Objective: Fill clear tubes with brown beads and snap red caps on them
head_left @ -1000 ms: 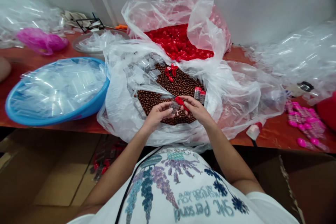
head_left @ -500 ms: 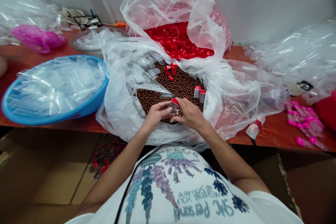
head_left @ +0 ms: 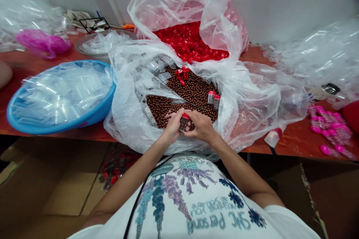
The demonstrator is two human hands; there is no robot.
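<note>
Between my two hands is a small clear container with a red cap (head_left: pixel 184 122), filled with brown balls. My left hand (head_left: pixel 174 125) is closed round its left side. From the right, the fingers of my right hand (head_left: pixel 199 124) grip it at the cap and side. Both hands are over a white plastic bag (head_left: pixel 123 93) spread open around a heap of small brown balls (head_left: pixel 193 86). Two red-capped containers (head_left: pixel 213 99) rest on the balls at the right. Loose red caps (head_left: pixel 183 74) and clear empty containers (head_left: pixel 153 73) lie at the heap's back and left.
A blue basin (head_left: pixel 105 114) of clear containers stands on the left. Behind the heap is a bag of red caps (head_left: pixel 193 41). Pink-capped tubes (head_left: pixel 331 127) lie at the right, near a red-and-white object (head_left: pixel 272 138). Cardboard boxes (head_left: pixel 64 179) sit below the table edge.
The container has turned more upright and come slightly nearer me; its brown contents now show. My left hand has shifted right and wrapped further round it.
</note>
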